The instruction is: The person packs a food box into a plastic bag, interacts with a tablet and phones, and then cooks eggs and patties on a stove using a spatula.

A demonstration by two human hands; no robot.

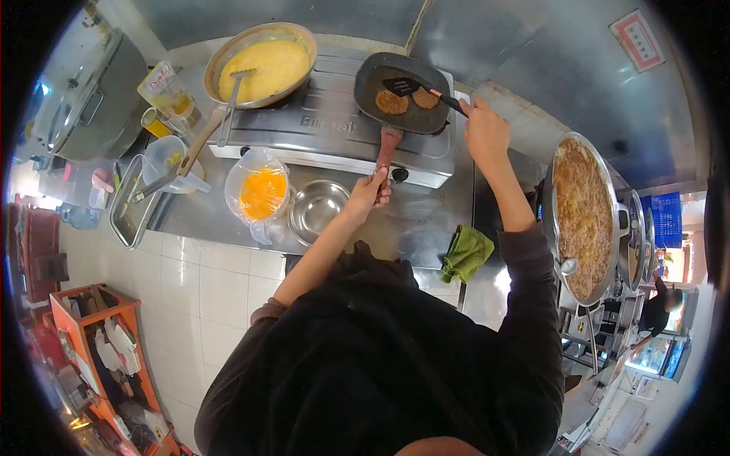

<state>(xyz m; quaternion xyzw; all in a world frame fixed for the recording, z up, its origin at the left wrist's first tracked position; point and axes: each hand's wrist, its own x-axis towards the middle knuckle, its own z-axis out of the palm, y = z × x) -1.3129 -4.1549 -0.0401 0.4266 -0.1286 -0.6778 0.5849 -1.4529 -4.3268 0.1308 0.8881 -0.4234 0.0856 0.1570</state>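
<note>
On the right side of the gas stove point(304, 140) sits a dark square frying pan point(370, 72) with two browned patties point(392, 102) in it. My left hand point(369, 194) is wrapped round the pan's reddish-brown handle. In my right hand point(487, 133) is a black slotted spatula point(411, 86), its blade over the pan and overlapping the patties. Left of it on the stove, a round frying pan point(308, 45) holds a yellow mixture, with a metal masher-like tool point(236, 99) resting across its rim. Below the stove stand a metal bowl point(315, 211) and a clear container of orange-yellow liquid point(262, 194).
A green cloth point(467, 253) lies at the counter's front edge. To the right is a large pan of brown food point(584, 220) with a ladle. A metal tray point(129, 220), a plastic jug point(169, 159) and a big pot point(99, 99) stand left. Another person point(655, 310) is far right.
</note>
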